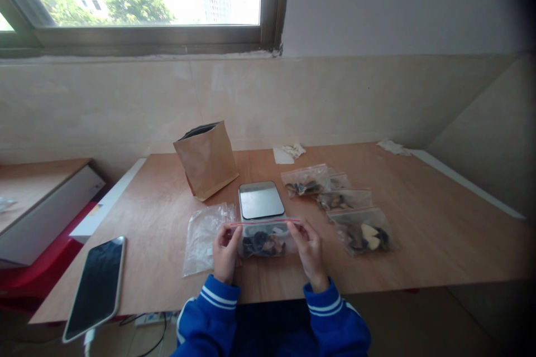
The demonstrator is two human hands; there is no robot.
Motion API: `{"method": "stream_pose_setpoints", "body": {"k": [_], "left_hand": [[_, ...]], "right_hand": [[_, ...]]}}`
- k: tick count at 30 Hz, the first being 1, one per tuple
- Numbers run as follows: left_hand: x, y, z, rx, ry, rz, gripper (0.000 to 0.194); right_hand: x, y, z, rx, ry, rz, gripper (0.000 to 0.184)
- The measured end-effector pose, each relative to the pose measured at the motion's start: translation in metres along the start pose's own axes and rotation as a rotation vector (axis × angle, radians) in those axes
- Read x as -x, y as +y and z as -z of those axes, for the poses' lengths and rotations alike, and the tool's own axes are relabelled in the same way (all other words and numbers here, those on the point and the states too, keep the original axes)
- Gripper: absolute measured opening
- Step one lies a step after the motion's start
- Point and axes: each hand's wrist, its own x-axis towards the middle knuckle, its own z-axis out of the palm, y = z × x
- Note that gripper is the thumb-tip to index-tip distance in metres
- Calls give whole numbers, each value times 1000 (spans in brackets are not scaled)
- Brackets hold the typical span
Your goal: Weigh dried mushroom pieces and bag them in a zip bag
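A clear zip bag (263,242) with dark and brown dried pieces inside is stretched between my two hands, its red zip strip level along the top. My left hand (226,248) pinches the strip's left end between thumb and finger. At the right end, my right hand (307,248) pinches the same strip. Just beyond the bag sits a small kitchen scale (262,199) with a shiny square plate. Flat clear plastic bags (205,240) lie beside my left hand. To the right are several filled zip bags (363,232), the nearest showing pale and dark slices.
An open brown paper bag (207,162) stands behind the scale to the left. A phone (96,284) with a plugged cable lies at the table's left edge. Crumpled tissue (294,150) and a white paper piece (283,156) lie at the back, near the wall.
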Motion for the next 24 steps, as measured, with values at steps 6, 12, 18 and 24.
{"method": "stream_pose_setpoints", "body": {"k": [6, 12, 18, 24], "left_hand": [[0, -2, 2, -32, 19, 9, 23], [2, 2, 1, -58, -37, 10, 24], [2, 3, -2, -40, -86, 1, 25], [1, 0, 1, -64, -101, 34, 22]], "right_hand": [[0, -3, 0, -1, -22, 11, 25], [0, -7, 0, 0, -3, -9, 28], [0, -5, -2, -98, -87, -77, 29], [0, -3, -4, -79, -102, -131, 29]]}}
